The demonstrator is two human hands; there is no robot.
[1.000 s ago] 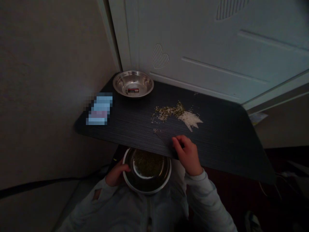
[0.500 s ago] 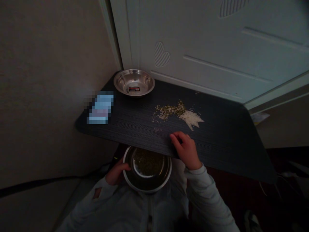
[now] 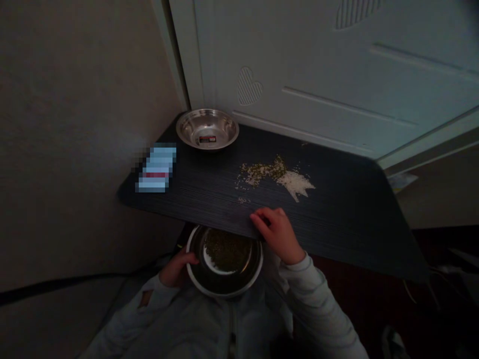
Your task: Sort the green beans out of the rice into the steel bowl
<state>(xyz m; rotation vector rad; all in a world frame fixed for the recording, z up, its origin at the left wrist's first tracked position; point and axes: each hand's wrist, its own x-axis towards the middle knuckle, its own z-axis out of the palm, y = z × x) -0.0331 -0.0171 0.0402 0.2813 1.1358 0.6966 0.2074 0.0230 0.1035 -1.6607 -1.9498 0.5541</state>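
My left hand [image 3: 175, 268] grips the left rim of a steel bowl [image 3: 223, 290], held at my lap just under the table's near edge. Greenish grains [image 3: 228, 252], perhaps mung beans, cover part of its bottom. Over the near edge of the dark table [image 3: 355, 214], my right hand [image 3: 279, 234] is closed with its fingers curled; whatever they hold, if anything, is hidden. Beyond it lies a spread pile of white rice-like grains [image 3: 297, 184] mixed on its left with green ones [image 3: 258, 172]. A few pale grains [image 3: 243, 200] lie apart, nearer my right hand.
A second steel bowl [image 3: 207, 128] with a dark label inside stands at the table's back left. Left of the grains is a pixelated bright rectangle [image 3: 157, 168]. A white panel with heart reliefs [image 3: 249, 87] rises behind the table, and a wall [image 3: 86, 124] borders the left.
My right hand has moved left along the table's near edge, towards the bowl at my lap. That bowl has shifted slightly left with my left hand. The grain pile looks unchanged.
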